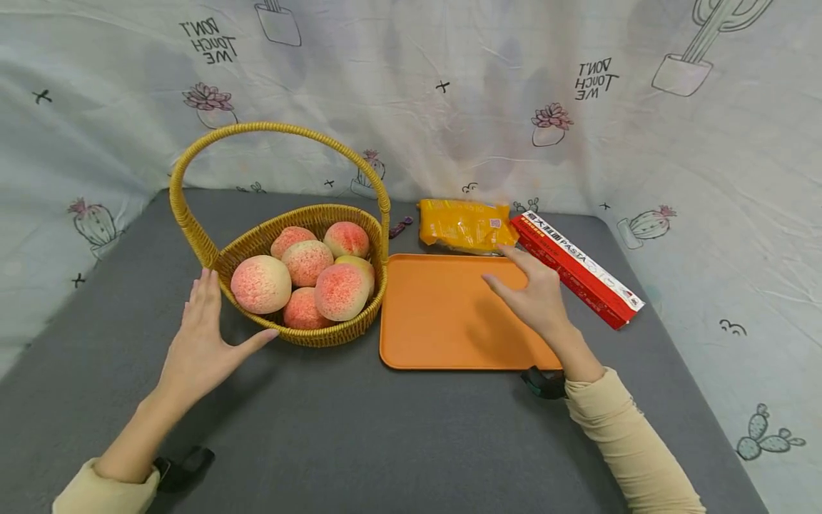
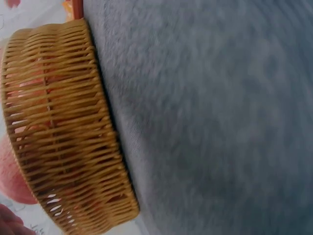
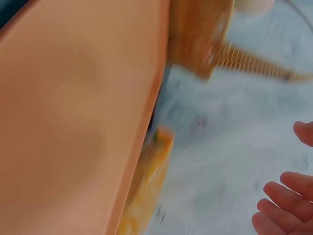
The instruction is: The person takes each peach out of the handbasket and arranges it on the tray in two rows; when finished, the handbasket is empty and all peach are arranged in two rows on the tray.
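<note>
Counter [image 1: 359,442] in dull grey runs below both hands, nearest to me. My left hand [image 1: 200,350] is straight-fingered, thumb spread wide, gripping nothing; that gap looks shaped to suit something broad and curved. Just to the right of its fingertips stands the wicker basket [image 1: 321,337], upright on its base; whether my thumb touches it, I cannot tell. Seven peaches [image 1: 307,263] show inside, beyond that thumb, the raised rim presumably stopping such round things from rolling off. My right hand [image 1: 538,293] is held above the orange tray [image 1: 430,314], thumb and fingers apart, also holding nothing. The tray lies flat beneath it, steady, I judge, because its whole base rests down. Past my right fingertips a yellow packet [image 1: 465,223] lies on its broad side, likely too soft to stand. A red pasta box [image 1: 578,268] slants to the right of that hand, laid lengthwise, probably its steadiest way. Farthest from both hands hangs a cactus-print cloth [image 1: 449,143].
</note>
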Motion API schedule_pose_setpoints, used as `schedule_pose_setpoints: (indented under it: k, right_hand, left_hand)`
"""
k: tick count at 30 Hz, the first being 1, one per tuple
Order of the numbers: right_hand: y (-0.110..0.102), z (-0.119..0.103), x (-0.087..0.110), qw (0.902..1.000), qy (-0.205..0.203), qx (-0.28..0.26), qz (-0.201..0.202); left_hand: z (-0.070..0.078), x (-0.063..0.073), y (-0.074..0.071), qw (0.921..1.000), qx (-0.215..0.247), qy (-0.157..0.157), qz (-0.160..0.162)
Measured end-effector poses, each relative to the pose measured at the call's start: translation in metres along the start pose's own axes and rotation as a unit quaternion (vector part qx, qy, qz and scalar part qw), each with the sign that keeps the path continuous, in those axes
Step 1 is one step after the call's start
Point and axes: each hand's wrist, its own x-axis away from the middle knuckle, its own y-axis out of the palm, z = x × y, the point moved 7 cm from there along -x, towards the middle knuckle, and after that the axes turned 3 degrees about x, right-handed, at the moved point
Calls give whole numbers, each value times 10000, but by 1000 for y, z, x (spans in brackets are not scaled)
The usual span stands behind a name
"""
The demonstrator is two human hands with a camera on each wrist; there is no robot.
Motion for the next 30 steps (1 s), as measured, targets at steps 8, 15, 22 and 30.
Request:
schedule_pose_setpoints:
  k: [8,15,22,30]
  right_hand:
    - [52,-64,-14,9933,-548,-667,-763]
    - [86,-108,-12,9825,-914,-1061,-1228]
    - [107,-129,-18,9783,-635,-973,-1717]
    - [125,-138,-20,9720,-229,-823,-2187]
  left_hand:
    - [-2,-5,9,9991,27,-377,-194]
    - [-1,-6,8,9984,224,-506,125]
    - [-1,-7,9,9967,417,-658,210]
    - [-2,-7,12,9947,497,-893,111]
